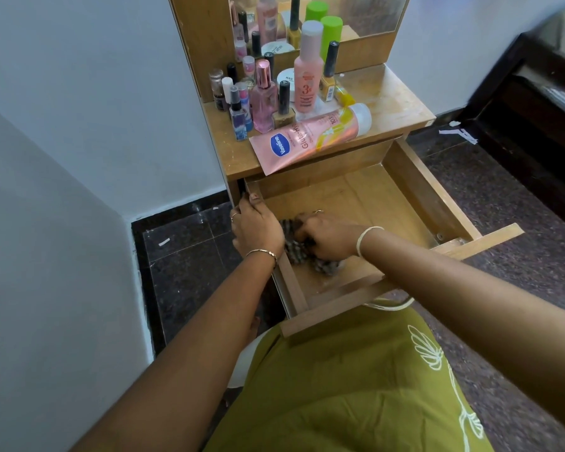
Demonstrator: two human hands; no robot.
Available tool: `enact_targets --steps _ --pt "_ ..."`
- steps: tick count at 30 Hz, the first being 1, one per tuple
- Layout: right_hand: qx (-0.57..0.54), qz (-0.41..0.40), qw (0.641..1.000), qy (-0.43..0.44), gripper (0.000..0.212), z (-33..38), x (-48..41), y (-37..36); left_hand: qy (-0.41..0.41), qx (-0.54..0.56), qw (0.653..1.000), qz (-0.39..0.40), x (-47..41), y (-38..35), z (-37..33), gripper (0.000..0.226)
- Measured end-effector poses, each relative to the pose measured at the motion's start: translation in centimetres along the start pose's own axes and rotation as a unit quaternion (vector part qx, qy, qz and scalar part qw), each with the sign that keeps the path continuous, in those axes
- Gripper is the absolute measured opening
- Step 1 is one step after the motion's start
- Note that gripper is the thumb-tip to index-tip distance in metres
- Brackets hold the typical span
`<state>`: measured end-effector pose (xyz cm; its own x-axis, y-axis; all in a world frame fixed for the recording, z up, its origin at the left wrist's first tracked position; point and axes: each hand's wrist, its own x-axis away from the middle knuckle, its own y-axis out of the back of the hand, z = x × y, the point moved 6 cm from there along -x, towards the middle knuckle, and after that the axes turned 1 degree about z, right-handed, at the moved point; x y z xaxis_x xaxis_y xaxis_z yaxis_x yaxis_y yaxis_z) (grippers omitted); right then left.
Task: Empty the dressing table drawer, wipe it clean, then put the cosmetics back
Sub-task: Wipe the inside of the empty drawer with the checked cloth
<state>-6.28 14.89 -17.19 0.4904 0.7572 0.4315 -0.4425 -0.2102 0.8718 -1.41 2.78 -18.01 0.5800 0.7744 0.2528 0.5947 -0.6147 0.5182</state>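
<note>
Wooden drawer (427,187) is standing pulled out, and the right hand (330,234) is clutching a striped cloth (291,252) against the drawer's floor near its left wall. The left hand (256,223) is gripping that wall's rim. Cosmetics (268,93) are crowding the table (395,96) above the drawer.
</note>
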Motion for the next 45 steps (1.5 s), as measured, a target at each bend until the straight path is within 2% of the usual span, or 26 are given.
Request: enact_targets --steps 3,6,12,15,19,22,27,30,32,37,41,45 --pt "0.000 0.069 0.996 0.048 0.051 1.3 2.6 -0.9 0.001 0.004 1.000 -0.002 0.0 0.0 0.0 0.047" --pt "-0.008 0.101 0.992 0.070 0.045 2.3 3.7 -2.4 -0.003 0.000 1.000 -0.003 0.1 0.0 -0.1 0.047" --pt "-0.074 0.124 0.988 0.051 0.030 2.3 3.9 -2.7 0.000 -0.004 1.000 -0.005 0.2 0.2 -0.2 0.046" --pt "-0.071 0.147 0.986 0.034 0.037 1.8 4.4 -2.3 0.002 -0.004 1.000 -0.002 0.5 0.2 -0.3 0.046" --pt "-0.054 0.157 0.986 0.014 0.036 0.2 5.6 -1.6 0.001 -0.003 1.000 -0.001 0.6 0.2 -0.3 0.047" --pt "-0.038 0.151 0.988 -0.016 0.046 -2.4 6.6 -1.3 0.006 0.000 1.000 0.001 0.6 0.2 -0.3 0.047" --pt "-0.054 0.133 0.984 -0.109 0.032 -8.6 8.5 0.0 0.003 0.012 1.000 0.004 0.8 0.2 -0.4 0.047" --pt "-0.104 0.111 0.969 -0.195 0.044 -12.3 10.0 1.0 0.006 0.018 1.000 0.006 0.8 0.2 -0.4 0.048" --pt "-0.104 0.108 0.966 -0.212 0.046 -13.1 10.1 1.1 0.008 0.022 1.000 0.009 0.7 0.2 -0.4 0.048" --pt "-0.001 0.106 0.979 -0.174 0.030 -11.6 9.1 1.3 0.005 0.048 0.999 0.010 0.7 -0.1 -0.4 0.047" --pt "-0.004 0.134 0.982 -0.135 0.027 -9.8 8.3 1.0 0.015 0.065 0.998 0.019 0.4 -0.4 0.1 0.048" --pt "-0.055 0.168 0.980 -0.088 0.028 -6.2 6.7 0.1 0.019 0.082 0.996 0.023 0.7 -0.6 0.3 0.048"
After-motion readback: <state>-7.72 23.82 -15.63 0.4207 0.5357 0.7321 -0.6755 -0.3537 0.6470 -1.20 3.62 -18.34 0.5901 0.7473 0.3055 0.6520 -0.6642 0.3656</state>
